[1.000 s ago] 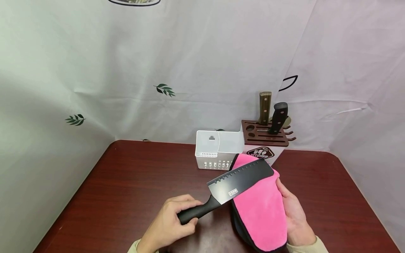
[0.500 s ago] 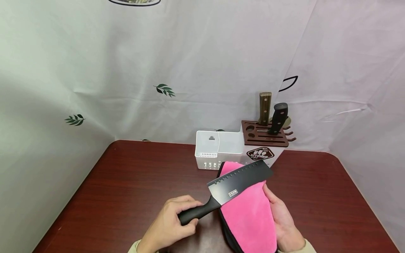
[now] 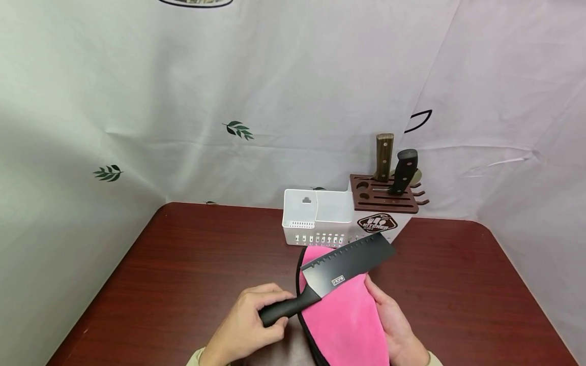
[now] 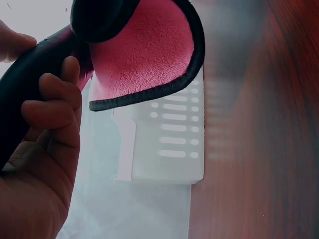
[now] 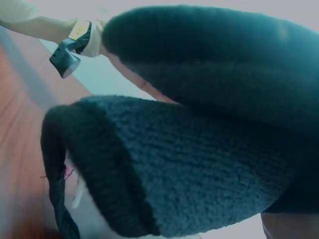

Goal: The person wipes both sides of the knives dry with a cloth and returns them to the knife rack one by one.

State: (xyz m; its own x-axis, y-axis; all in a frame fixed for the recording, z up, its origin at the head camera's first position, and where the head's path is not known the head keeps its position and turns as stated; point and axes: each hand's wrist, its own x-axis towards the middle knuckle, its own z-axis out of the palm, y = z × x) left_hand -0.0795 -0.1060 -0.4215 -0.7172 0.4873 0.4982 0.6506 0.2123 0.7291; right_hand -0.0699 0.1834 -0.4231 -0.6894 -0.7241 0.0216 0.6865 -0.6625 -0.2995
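Observation:
My left hand (image 3: 249, 323) grips the black handle of a cleaver (image 3: 350, 262), its dark blade pointing up and to the right. Behind the blade spreads a cloth (image 3: 348, 325), pink on one face and edged in black. My right hand (image 3: 396, 330) holds this cloth by its right side, thumb near the blade's lower edge. Seen from the left wrist, curled fingers (image 4: 55, 94) wrap the handle and a pink fold of cloth shows beyond it. The right wrist view is mostly filled by the cloth's dark, ribbed other face (image 5: 199, 159), which hides most of the right hand.
At the back of the dark red table (image 3: 183, 264) stands a white rack (image 3: 299, 234) with open compartments. Its brown slotted top (image 3: 384, 203) bears a wooden-handled knife (image 3: 384, 152) and a black-handled one (image 3: 404, 173). A pale curtain (image 3: 274, 91) hangs behind.
My right hand and the cloth have slid left and slightly down along the blade, from near its tip toward the handle. The left hand and the cleaver have stayed nearly still.

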